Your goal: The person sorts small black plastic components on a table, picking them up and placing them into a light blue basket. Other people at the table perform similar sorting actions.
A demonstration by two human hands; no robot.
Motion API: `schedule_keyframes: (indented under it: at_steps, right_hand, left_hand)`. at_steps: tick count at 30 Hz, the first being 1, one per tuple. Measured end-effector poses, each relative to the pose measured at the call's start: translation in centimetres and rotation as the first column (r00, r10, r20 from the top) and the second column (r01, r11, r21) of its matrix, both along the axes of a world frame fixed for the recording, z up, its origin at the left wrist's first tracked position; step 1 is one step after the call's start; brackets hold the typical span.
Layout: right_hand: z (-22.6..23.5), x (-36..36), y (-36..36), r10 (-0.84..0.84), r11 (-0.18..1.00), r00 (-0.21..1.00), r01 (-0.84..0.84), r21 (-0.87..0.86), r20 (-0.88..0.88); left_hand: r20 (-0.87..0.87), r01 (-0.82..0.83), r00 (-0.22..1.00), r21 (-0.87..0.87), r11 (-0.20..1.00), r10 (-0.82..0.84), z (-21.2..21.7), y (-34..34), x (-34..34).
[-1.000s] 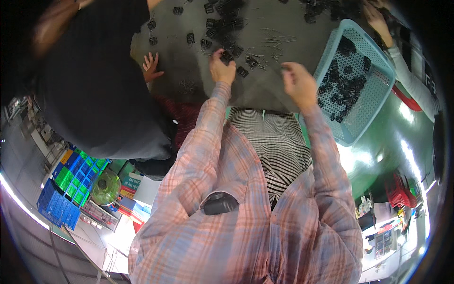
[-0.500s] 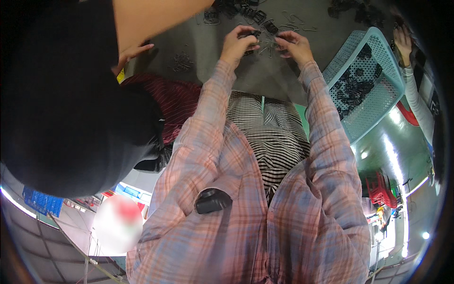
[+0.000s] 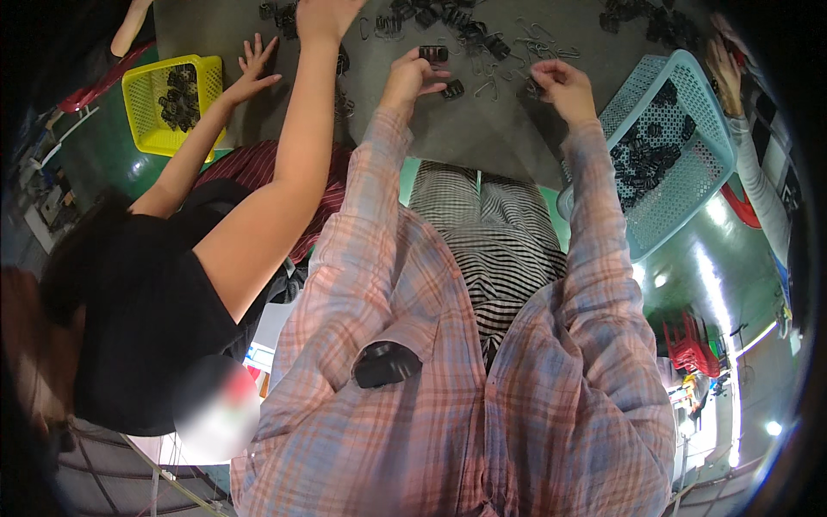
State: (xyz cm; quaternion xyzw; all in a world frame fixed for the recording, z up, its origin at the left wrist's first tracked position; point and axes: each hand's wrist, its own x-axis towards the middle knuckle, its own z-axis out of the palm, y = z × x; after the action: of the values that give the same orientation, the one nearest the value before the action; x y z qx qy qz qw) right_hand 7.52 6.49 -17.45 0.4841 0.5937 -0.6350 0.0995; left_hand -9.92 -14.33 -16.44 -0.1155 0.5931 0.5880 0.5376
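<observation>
My left hand (image 3: 408, 82) is closed on a black slotted plastic piece (image 3: 433, 53) over the grey table (image 3: 482, 133). Right by its lower fingertips is a second black plastic piece (image 3: 452, 90); whether they touch it I cannot tell. My right hand (image 3: 564, 89) is pinched closed at the right, with a small dark thing partly showing under its fingers, too hidden to name. Between and beyond the hands lie several bent metal wires (image 3: 488, 84) and a heap of black plastic pieces (image 3: 472, 33).
At right stands a light blue mesh basket (image 3: 622, 102) holding black pieces. A yellow basket (image 3: 211, 77) with similar pieces is far left. A co-worker's bare arm (image 3: 301, 146) reaches over the table close on my left; another person's hand (image 3: 726, 77) is beyond the blue basket.
My hands have moved apart, left hand leftward, right hand rightward. The co-worker has leaned back and down, uncovering the yellow basket, with one arm now stretched over the table.
</observation>
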Motion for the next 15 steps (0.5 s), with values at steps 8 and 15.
schedule_keyframes:
  at_steps: [8, 15]
  right_hand:
    - [-0.4, -1.6, 0.4, -0.101, 0.984, 0.981, 0.123, 0.131, -0.165]
    - [-0.6, -2.1, 0.0, 0.082, 0.882, 0.991, -0.122, 0.455, 0.106]
  left_hand:
    - [-0.864, -0.1, 0.219, -0.483, 0.87, -0.454, 0.9, 6.3, 2.3]
    - [-0.768, 0.347, 0.065, -0.582, 0.736, -0.637, -1.8, 7.7, 2.7]
